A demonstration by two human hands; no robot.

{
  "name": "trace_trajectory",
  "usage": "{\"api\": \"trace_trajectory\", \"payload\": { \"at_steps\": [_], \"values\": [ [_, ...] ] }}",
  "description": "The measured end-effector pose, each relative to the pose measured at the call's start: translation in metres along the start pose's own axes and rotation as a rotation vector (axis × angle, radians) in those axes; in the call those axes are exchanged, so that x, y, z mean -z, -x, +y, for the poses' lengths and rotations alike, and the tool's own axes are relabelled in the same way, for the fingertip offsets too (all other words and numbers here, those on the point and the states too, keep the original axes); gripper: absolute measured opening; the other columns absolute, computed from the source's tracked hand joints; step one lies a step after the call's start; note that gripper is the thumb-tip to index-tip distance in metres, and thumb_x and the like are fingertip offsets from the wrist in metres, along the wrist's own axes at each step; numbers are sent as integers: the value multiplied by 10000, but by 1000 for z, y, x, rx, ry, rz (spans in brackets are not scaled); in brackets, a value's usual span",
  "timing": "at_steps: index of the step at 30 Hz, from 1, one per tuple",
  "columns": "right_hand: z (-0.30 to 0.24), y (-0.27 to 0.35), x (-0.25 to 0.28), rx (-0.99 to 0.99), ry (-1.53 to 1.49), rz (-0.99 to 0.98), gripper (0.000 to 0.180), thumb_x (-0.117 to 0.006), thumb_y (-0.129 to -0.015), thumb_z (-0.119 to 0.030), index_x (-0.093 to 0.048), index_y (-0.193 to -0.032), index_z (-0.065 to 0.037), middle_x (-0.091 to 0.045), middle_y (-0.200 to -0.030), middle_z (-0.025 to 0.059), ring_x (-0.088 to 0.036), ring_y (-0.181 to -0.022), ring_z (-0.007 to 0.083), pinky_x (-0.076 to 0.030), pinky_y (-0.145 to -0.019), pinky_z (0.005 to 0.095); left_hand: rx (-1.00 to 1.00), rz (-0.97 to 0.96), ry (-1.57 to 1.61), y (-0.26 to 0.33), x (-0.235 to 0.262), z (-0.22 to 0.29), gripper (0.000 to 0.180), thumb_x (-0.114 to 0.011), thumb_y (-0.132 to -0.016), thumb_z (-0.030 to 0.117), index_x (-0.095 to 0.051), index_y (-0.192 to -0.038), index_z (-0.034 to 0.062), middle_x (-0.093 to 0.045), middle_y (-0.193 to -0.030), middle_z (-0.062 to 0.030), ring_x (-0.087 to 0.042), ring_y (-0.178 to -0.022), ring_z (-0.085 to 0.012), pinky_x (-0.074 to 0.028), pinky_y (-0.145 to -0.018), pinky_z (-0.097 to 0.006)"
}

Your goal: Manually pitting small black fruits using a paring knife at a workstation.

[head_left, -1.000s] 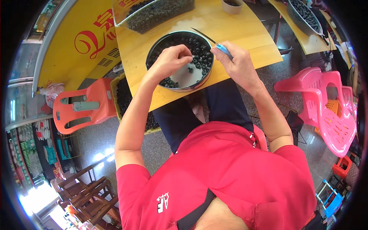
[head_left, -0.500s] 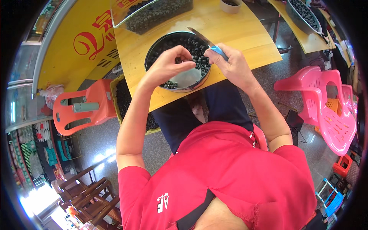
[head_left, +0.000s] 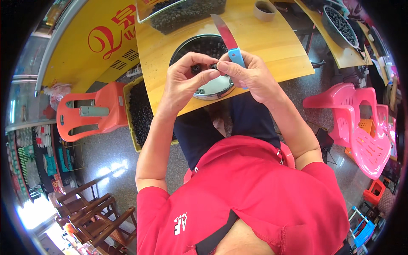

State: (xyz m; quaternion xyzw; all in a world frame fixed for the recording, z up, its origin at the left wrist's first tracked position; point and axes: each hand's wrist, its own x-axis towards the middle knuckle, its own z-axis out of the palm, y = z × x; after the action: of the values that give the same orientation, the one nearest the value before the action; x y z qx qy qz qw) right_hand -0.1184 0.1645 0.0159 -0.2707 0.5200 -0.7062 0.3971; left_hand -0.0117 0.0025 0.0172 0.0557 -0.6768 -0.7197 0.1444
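Observation:
My left hand (head_left: 182, 80) is over a round pan (head_left: 211, 96) on the yellow table, closed in a pinch on a small dark round piece (head_left: 213, 66); another dark piece (head_left: 196, 69) shows inside its curled fingers. My right hand (head_left: 253, 78) grips a knife (head_left: 227, 35) with a blue handle, its blade pointing up and away from me. The right thumb and fingertip meet the left fingertips at the pinched piece. Many more dark round pieces (head_left: 208, 45) fill the far part of the pan, while its pale bottom shows near me. My hands hide the middle of it.
A clear bin (head_left: 182, 17) of dark pieces stands on the far table, with a small cup (head_left: 264, 11) to its right. Below the table's left edge is a yellow crate (head_left: 137, 142). An orange stool (head_left: 91, 112) stands left, pink chairs (head_left: 361, 127) right.
My hands have come together, the right one moving left to the left fingertips. The knife has turned more upright, its blade now above the pan's far rim. The view has shifted slightly.

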Motion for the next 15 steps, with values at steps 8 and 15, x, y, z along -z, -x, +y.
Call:
{"api": "trace_trajectory", "payload": {
  "at_steps": [8, 15],
  "values": [
    [-2, 6, -21, -4, -75, -35, 200, -655, -918, -244, -643, -958, -48, -585, -760, -22, -394, -550, 13, -281, -483, 174, -95, 22, 423, 21, 1, -10, 198, -735, -812, 25, -654, -992, 37, -649, -969, -36, -599, -843, -89, -483, -722, -209],
    [-4, 6, -41, 82, 19, -49, 200, -718, -871, -215, -643, -951, -48, -562, -738, -48, -412, -574, 11, -286, -490, 171, -45, 123, 620, 43, 2, -11, 184, -717, -828, 29, -659, -1000, 61, -657, -1005, -31, -570, -794, -67, -457, -666, -194]
  ]
}}
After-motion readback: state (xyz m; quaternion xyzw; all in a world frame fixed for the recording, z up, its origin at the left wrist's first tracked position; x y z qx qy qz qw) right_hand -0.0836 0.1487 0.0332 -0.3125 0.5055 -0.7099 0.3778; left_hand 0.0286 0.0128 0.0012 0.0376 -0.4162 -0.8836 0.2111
